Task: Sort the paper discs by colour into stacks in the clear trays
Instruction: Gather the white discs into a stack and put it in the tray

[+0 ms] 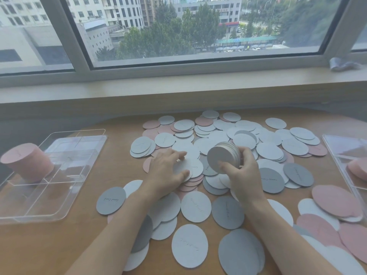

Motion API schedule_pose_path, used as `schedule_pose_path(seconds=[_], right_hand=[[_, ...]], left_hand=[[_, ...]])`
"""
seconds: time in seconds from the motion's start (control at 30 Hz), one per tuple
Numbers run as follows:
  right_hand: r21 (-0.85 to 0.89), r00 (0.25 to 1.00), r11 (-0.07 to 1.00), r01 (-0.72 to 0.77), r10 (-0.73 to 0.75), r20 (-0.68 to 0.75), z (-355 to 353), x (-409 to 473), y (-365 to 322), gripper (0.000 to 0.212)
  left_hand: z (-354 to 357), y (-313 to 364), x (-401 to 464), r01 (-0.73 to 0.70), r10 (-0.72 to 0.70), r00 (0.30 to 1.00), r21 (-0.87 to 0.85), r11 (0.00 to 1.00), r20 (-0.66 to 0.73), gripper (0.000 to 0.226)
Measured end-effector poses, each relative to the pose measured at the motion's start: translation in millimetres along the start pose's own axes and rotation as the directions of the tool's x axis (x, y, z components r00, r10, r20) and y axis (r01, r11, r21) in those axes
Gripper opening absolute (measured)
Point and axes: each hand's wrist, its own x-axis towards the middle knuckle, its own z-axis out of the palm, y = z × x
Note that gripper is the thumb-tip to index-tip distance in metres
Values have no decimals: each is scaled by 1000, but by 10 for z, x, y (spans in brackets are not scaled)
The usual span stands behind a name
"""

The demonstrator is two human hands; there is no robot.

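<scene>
While the right hand (241, 171) grips a thick stack of white round paper discs (223, 156) on edge, its thumb across the near face and its fingers (246, 153) curled round the far side, the left hand (168, 171) lies spread on the heap, fingers nearly straight, their tips pressing a loose white paper disc (187, 167); it closes on nothing. Both hands work above the middle of the brown wooden counter (59, 245), where the loose paper discs (218, 135) lie scattered and overlapping in three colours: white, grey and pink. They are too many and too overlapped to count. White ones are plainly the most numerous, grey ones number roughly ten in clear sight, mostly near the forearms, and pink ones show at the far left of the heap, under the left hand and at the right edge.

Two clear plastic trays are in sight. The left clear tray (83, 147), divided into compartments, holds one tall stack of pink discs (25, 161) in its far-left compartment; the other compartments hold no discs. The right clear tray (341, 143) is cut off by the frame edge and shows one pink stack (357, 169) inside.

Beyond the counter runs a pale window sill (178, 86), with one crumpled grey cloth (343, 64) at its right end.
</scene>
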Motion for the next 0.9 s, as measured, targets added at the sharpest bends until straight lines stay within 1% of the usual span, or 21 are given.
schedule_pose_path(seconds=[0.1, 0.17, 0.23, 0.3, 0.37, 0.47, 0.53, 0.63, 0.7, 0.77, 0.83, 0.9], right_hand=[[0, 1000, 1000, -2, 2, 7, 0, 4, 6, 33], [0, 999, 1000, 3, -3, 32, 1, 2, 3, 32], [-18, 997, 1000, 18, -17, 81, -2, -5, -1, 32], [-66, 986, 997, 45, -34, 161, 13, -19, 1, 33], [-153, 971, 984, 89, -52, 233, 54, -42, 12, 37], [-223, 960, 959, 173, -114, 255, 109, -74, 50, 40], [-211, 967, 961, 177, -130, 220, 111, -78, 61, 39], [-187, 985, 976, 115, -88, 145, 85, -47, 72, 38], [-175, 991, 981, 85, -64, 121, 68, -22, 67, 37], [-156, 985, 985, 79, -53, 164, 59, -16, 41, 36], [-148, 959, 986, 78, -34, 281, 72, -35, 19, 35], [-183, 920, 977, 112, -32, 391, 106, -57, 39, 41]], left_hand=[[-13, 2, 11, 28, -28, 1000, -25, 999, 4, 69], [-36, -23, 4, 54, -56, 998, -59, 997, -23, 66], [-65, -71, -2, 66, -77, 993, -122, 990, -88, 56], [-91, -102, -19, 68, -102, 982, -204, 977, -160, 34], [-115, -98, -48, 33, -85, 972, -233, 972, -220, 16], [-148, -43, -102, -33, -42, 965, -280, 960, -258, 12], [-166, -8, -122, -62, -23, 971, -346, 936, -238, 10], [-173, 23, -148, -81, 4, 987, -464, 882, -163, 11], [-158, 40, -169, -85, 27, 993, -526, 847, -116, 14], [-133, 63, -183, -92, 61, 995, -552, 829, -75, 17], [-85, 100, -195, -99, 71, 995, -539, 836, -71, 16], [-14, 138, -214, -96, 58, 994, -496, 863, -92, 15]])
